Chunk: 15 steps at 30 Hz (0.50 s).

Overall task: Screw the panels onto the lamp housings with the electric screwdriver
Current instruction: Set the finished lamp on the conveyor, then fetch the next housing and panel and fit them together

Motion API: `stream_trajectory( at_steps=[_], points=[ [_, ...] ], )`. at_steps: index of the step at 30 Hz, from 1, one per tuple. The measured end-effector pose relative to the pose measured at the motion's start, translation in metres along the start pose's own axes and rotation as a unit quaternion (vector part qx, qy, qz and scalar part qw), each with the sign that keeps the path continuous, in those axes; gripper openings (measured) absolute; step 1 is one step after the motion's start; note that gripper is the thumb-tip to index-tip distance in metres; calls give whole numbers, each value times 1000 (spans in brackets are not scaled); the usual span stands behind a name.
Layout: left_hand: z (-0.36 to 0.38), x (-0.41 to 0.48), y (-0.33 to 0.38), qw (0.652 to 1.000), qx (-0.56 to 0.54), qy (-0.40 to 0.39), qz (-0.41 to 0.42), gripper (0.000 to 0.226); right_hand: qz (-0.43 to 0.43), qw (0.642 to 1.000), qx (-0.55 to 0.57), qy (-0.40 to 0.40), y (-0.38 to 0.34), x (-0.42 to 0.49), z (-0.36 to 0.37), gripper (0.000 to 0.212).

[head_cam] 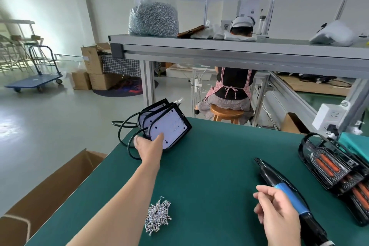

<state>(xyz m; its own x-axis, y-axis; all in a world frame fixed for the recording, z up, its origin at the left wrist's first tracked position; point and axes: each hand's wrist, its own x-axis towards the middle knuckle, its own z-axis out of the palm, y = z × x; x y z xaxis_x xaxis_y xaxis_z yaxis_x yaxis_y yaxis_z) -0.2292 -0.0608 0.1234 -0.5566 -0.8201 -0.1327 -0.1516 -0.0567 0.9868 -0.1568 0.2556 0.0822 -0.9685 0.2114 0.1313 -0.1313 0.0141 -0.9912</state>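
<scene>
Several black lamp housings with white LED panels (169, 126) lean together at the table's far left corner, their black cables looping off the edge. My left hand (148, 146) reaches out to the nearest one, its fingers on the panel's lower edge and its thumb at the side. My right hand (277, 211) holds the black and blue electric screwdriver (287, 187) near the front right, tip pointing away and up-left. A small heap of silver screws (158, 215) lies on the green mat (215, 158) in front of me.
Black housings with orange parts (335, 168) are stacked at the right edge. An open cardboard box (50, 191) stands left of the table. A shelf overhead carries a big bag of screws (153, 19). A person sits on a stool (227, 114) beyond the table. A white power strip (329, 119) hangs at right.
</scene>
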Motion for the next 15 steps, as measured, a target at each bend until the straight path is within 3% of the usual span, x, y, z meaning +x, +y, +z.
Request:
stream_trajectory(
  at_steps=[5, 8, 11, 15],
  points=[
    [3, 35, 2, 995, -100, -16, 0, 92, -2, 1000, -10, 2, -5, -2, 3, 24],
    [7, 51, 9, 988, -151, 19, -20, 73, -5, 1000, 0, 0, -11, -3, 5, 22],
    [8, 64, 13, 984, -160, 64, -46, 58, -3, 1000, 11, -5, -16, -4, 7, 20],
    [10, 90, 15, 989, -119, 25, -82, 59, 7, 1000, 21, -5, -19, -4, 8, 20]
  ],
)
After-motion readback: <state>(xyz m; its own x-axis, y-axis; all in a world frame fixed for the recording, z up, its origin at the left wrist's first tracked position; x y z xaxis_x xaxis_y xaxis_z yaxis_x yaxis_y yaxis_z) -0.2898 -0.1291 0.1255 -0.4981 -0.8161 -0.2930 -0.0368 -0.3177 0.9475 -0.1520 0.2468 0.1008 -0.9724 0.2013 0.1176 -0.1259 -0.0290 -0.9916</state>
